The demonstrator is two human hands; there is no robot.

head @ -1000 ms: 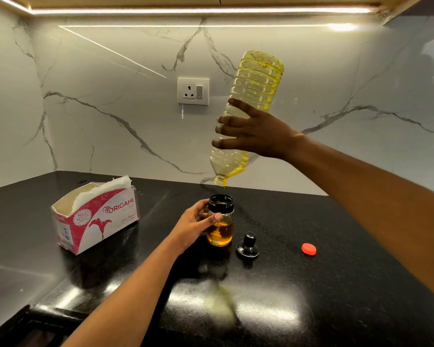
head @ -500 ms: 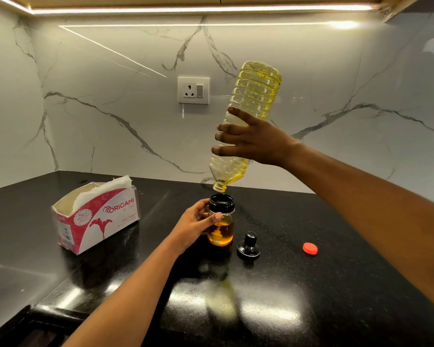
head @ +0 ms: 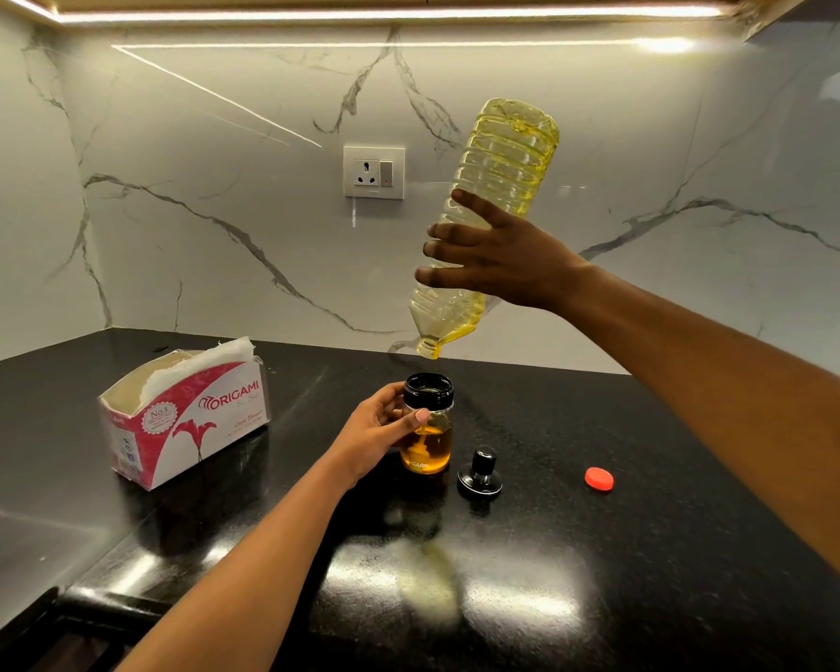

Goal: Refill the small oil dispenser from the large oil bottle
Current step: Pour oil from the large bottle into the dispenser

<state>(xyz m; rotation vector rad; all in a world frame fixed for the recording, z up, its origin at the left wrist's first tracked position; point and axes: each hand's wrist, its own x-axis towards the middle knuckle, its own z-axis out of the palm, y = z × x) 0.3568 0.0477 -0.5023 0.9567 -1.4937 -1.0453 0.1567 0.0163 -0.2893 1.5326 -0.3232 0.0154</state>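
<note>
From the head view, the right hand (head: 500,254) grips the large oil bottle (head: 500,177) round its ribbed middle, fingers spread across the near side, thumb hidden behind. The bottle is tipped steeply, base high above the hand and open mouth just below it, over the small oil dispenser (head: 428,443). Thin ribbed plastic like this probably flexes under a squeeze, and any oil on the outside would make it slippery. A grip round the ribs seems the surest, firm but not crushing. With little oil left, it is likely light.

The left hand (head: 374,429) holds the dispenser on the black counter (head: 602,574), thumb and fingers curled round the glass just under its black collar. The glass is stiff and breakable and could tip easily, so steadying it looks wise.

The bottle holds a little yellow oil, pooled toward neck and lower side. The dispenser holds amber oil to roughly half. Whether oil is falling between mouth and rim cannot be told.

Just right of the left hand stands the dispenser's black stopper (head: 480,472). Farther right, under the right forearm, lies a red cap (head: 599,479). Left of the left hand sits a tissue box (head: 190,419), tissues showing.
</note>
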